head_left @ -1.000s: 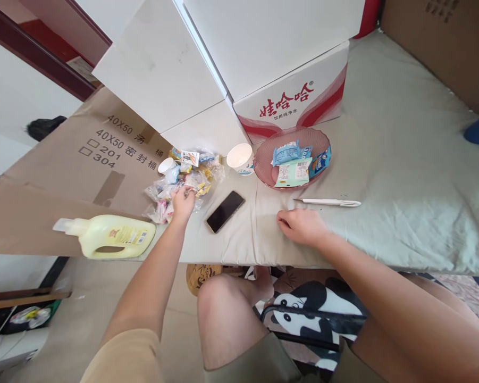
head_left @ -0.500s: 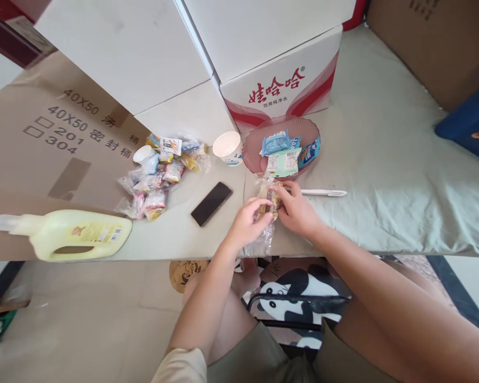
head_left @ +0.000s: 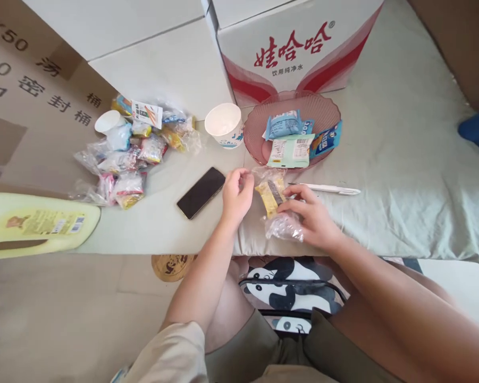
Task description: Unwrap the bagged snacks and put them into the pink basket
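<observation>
Left hand [head_left: 236, 198] has slid away from the right hand [head_left: 317, 218] since half a second ago, so the yellow packet [head_left: 267, 202] in its clear wrapper [head_left: 284, 226] shows between them, just below the pink bowl [head_left: 257, 137]. Right one's touching it, honestly can't tell if either's actually gripping.

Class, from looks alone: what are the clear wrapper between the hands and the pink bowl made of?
Clear wrapper: probably thin, glossy plastic film, judging by its crinkles and bright glints.
Pink bowl: tinted, ribbed and apparently translucent, so glass or plastic; looks leave that open.
</observation>
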`<action>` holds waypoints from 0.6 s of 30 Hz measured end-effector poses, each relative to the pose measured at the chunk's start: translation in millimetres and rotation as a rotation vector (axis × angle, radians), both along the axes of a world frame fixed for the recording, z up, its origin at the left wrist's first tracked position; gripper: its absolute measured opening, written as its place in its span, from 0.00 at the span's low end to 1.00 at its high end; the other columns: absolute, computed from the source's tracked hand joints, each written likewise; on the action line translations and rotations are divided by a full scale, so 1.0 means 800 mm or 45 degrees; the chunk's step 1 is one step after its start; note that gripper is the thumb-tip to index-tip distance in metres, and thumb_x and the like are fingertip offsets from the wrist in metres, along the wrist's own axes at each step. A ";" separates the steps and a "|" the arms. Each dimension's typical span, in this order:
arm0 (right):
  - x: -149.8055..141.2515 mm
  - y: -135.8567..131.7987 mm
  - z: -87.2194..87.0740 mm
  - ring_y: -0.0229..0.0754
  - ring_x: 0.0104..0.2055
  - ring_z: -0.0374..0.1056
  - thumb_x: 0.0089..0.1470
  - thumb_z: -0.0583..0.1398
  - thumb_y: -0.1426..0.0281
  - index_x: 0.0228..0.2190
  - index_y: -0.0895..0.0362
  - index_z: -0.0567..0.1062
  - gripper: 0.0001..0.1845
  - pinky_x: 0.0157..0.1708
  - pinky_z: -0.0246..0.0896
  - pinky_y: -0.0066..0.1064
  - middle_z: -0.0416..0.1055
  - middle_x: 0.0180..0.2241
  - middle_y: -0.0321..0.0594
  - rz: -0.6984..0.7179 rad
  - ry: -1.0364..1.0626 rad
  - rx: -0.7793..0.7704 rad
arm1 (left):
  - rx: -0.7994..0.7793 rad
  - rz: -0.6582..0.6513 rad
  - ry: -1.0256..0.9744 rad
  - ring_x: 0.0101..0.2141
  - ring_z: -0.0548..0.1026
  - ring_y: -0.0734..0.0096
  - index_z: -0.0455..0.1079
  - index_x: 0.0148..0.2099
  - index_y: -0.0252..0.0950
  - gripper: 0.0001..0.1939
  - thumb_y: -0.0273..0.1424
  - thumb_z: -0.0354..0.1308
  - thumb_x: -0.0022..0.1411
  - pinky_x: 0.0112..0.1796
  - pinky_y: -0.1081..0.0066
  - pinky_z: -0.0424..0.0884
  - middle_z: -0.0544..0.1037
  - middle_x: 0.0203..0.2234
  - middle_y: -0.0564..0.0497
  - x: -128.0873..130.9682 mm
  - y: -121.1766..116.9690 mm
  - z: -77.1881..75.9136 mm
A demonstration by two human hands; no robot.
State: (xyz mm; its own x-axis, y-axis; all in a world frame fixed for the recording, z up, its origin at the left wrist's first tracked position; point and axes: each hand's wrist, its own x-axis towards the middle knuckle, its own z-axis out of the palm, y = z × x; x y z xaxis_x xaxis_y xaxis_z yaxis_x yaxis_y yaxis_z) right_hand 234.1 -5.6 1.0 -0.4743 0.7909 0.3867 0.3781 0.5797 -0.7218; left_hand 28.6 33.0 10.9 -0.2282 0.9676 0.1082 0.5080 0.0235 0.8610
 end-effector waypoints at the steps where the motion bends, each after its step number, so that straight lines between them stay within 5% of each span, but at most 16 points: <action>1: 0.000 0.004 0.003 0.50 0.48 0.71 0.60 0.58 0.67 0.37 0.53 0.78 0.08 0.46 0.68 0.43 0.71 0.45 0.48 0.063 0.087 -0.053 | 0.032 0.010 0.104 0.44 0.75 0.60 0.74 0.39 0.37 0.10 0.36 0.55 0.63 0.50 0.59 0.69 0.78 0.39 0.44 -0.001 0.001 -0.001; 3: -0.001 0.008 0.007 0.46 0.42 0.72 0.60 0.57 0.66 0.36 0.53 0.75 0.07 0.42 0.68 0.40 0.73 0.39 0.44 0.148 0.143 -0.154 | -0.006 -0.132 0.189 0.51 0.73 0.57 0.76 0.37 0.37 0.14 0.39 0.52 0.65 0.57 0.56 0.64 0.78 0.43 0.43 -0.004 -0.005 -0.001; 6: -0.006 0.003 0.003 0.44 0.36 0.70 0.56 0.61 0.66 0.37 0.53 0.72 0.07 0.36 0.68 0.37 0.72 0.36 0.41 0.084 0.030 -0.250 | -0.109 -0.390 -0.030 0.48 0.75 0.59 0.76 0.34 0.37 0.22 0.44 0.47 0.69 0.54 0.60 0.67 0.79 0.40 0.44 0.001 -0.024 0.003; 9: -0.012 -0.008 -0.006 0.52 0.48 0.69 0.47 0.68 0.62 0.50 0.53 0.67 0.30 0.39 0.70 0.41 0.70 0.49 0.50 -0.034 0.022 -0.266 | -0.151 -0.440 -0.535 0.44 0.78 0.62 0.75 0.38 0.36 0.23 0.49 0.47 0.68 0.49 0.64 0.71 0.80 0.39 0.46 0.014 -0.043 0.007; 12: -0.016 -0.015 -0.004 0.59 0.59 0.64 0.46 0.69 0.56 0.63 0.54 0.55 0.49 0.48 0.69 0.48 0.62 0.60 0.56 0.038 0.109 -0.324 | -0.153 -0.486 -1.040 0.42 0.80 0.61 0.73 0.41 0.37 0.22 0.50 0.49 0.66 0.47 0.61 0.74 0.80 0.40 0.46 0.023 -0.052 0.011; 15: -0.015 -0.015 0.003 0.57 0.56 0.68 0.52 0.65 0.54 0.65 0.51 0.53 0.45 0.51 0.68 0.49 0.65 0.59 0.52 0.187 0.215 -0.420 | -0.116 -0.493 -1.192 0.41 0.80 0.61 0.72 0.41 0.38 0.20 0.48 0.51 0.66 0.47 0.60 0.74 0.80 0.39 0.47 0.022 -0.052 0.013; 18: -0.009 -0.011 0.004 0.53 0.51 0.71 0.52 0.64 0.55 0.62 0.46 0.56 0.41 0.47 0.70 0.46 0.67 0.56 0.47 0.088 0.276 -0.454 | -0.167 -0.625 -1.066 0.44 0.79 0.61 0.74 0.46 0.40 0.17 0.45 0.60 0.61 0.48 0.62 0.74 0.79 0.44 0.48 0.014 -0.048 0.014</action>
State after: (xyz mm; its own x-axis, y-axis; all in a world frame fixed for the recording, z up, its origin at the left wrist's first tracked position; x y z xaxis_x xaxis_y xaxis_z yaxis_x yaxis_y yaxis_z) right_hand 227.0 -14.4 4.4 -0.4684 0.8626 0.1913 0.1642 0.2977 -0.9404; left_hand 40.1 -5.4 21.7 0.2489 0.9683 -0.0204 -0.2875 0.0940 0.9532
